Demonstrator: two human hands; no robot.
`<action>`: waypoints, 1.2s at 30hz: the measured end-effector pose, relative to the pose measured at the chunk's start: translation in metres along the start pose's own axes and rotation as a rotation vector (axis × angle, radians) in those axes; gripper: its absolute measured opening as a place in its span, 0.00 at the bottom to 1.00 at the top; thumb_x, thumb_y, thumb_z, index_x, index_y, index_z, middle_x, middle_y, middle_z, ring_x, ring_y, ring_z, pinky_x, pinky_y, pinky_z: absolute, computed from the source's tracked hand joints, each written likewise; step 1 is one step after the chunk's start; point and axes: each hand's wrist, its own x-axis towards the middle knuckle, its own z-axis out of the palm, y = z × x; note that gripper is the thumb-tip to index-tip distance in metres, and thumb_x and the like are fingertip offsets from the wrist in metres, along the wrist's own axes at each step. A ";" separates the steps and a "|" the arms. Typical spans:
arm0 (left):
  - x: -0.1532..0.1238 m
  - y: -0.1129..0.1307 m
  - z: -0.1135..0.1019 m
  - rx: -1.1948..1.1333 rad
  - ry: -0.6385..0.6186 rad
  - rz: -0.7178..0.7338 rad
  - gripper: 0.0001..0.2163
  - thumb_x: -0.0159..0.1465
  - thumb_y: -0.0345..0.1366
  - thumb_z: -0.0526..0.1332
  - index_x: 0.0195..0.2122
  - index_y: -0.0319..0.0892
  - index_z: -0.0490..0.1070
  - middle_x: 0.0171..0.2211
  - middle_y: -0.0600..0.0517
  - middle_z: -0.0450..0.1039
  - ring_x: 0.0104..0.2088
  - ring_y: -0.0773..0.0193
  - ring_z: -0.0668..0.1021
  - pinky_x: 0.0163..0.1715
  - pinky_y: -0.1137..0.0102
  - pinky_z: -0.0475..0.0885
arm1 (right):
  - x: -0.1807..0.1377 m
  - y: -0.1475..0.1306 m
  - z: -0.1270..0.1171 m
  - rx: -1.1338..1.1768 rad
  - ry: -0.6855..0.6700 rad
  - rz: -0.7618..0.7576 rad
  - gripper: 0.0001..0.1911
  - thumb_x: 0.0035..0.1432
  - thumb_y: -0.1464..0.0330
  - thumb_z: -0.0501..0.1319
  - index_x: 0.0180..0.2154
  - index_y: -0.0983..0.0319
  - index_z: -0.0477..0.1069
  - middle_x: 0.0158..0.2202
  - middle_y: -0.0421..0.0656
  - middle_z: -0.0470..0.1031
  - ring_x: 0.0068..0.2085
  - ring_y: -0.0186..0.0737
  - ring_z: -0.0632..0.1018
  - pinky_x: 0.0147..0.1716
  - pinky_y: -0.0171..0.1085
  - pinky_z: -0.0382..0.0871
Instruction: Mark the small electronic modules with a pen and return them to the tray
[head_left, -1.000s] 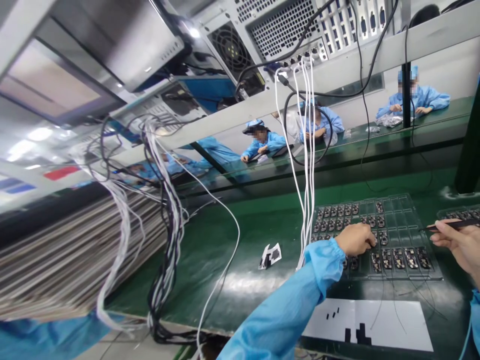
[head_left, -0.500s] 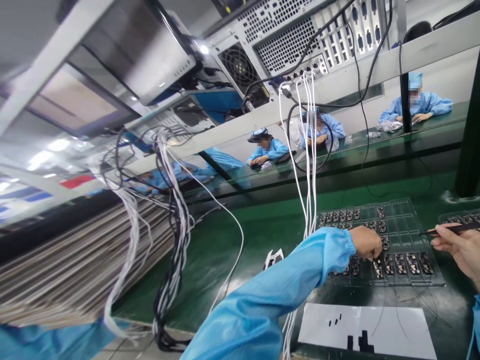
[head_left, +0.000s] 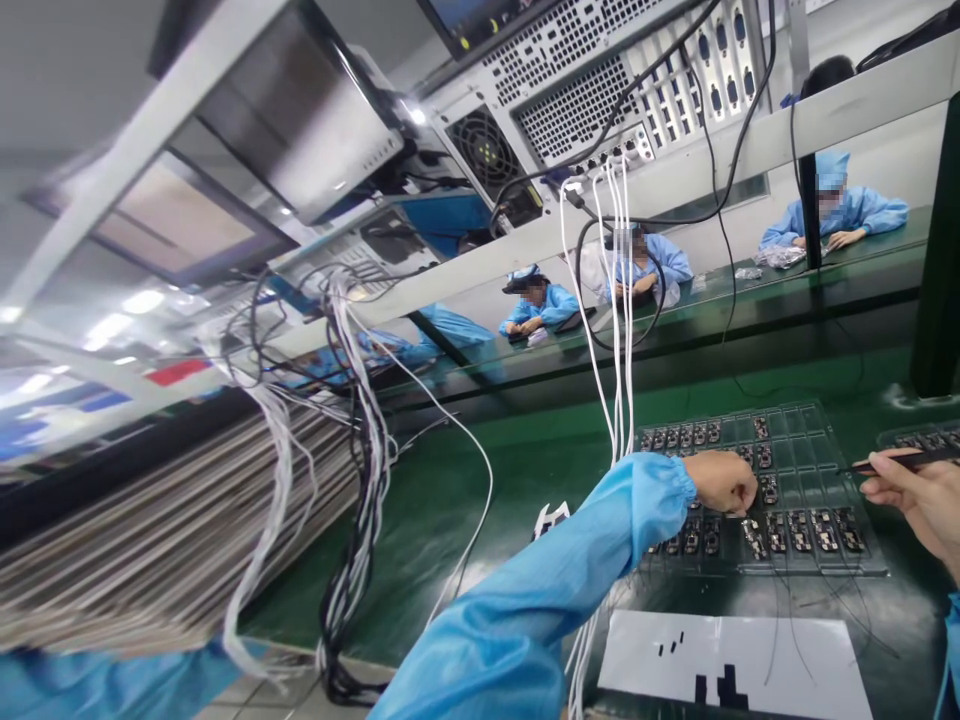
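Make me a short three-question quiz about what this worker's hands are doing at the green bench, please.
1. True or false: the left hand rests over the clear compartment tray of small circuit parts.
2. What does the right hand hold? A) a white cable B) a thin dark tool C) a paper sheet
3. Fill in: the white cables hang down from the back of the ____.

Key
1. True.
2. B: the thin dark tool lies pinched in its fingers.
3. Computer case.
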 end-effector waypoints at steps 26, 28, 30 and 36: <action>0.005 0.021 0.028 -0.105 0.378 -0.518 0.07 0.54 0.39 0.64 0.32 0.43 0.77 0.31 0.49 0.76 0.35 0.57 0.77 0.34 0.70 0.71 | 0.000 0.001 0.003 -0.007 0.006 0.023 0.17 0.28 0.63 0.76 0.23 0.63 0.78 0.19 0.43 0.77 0.21 0.37 0.78 0.19 0.29 0.76; 0.007 0.026 0.024 -0.063 0.341 -0.554 0.09 0.50 0.38 0.65 0.32 0.41 0.77 0.33 0.45 0.76 0.37 0.53 0.77 0.34 0.67 0.72 | -0.001 0.000 0.003 -0.011 0.004 0.022 0.16 0.29 0.63 0.76 0.24 0.63 0.78 0.19 0.43 0.77 0.21 0.37 0.77 0.19 0.29 0.75; 0.008 0.031 0.021 -0.020 0.321 -0.583 0.11 0.48 0.36 0.65 0.33 0.39 0.76 0.35 0.41 0.75 0.38 0.49 0.77 0.36 0.63 0.72 | -0.001 0.000 0.004 -0.009 0.001 0.016 0.16 0.29 0.63 0.76 0.23 0.63 0.78 0.19 0.43 0.77 0.21 0.37 0.77 0.19 0.28 0.75; 0.011 0.045 0.019 0.019 0.334 -0.606 0.13 0.47 0.35 0.62 0.33 0.33 0.76 0.34 0.34 0.75 0.36 0.41 0.77 0.35 0.56 0.73 | -0.001 -0.001 0.004 0.018 -0.011 0.021 0.17 0.29 0.62 0.76 0.24 0.62 0.77 0.19 0.41 0.77 0.20 0.35 0.77 0.19 0.27 0.75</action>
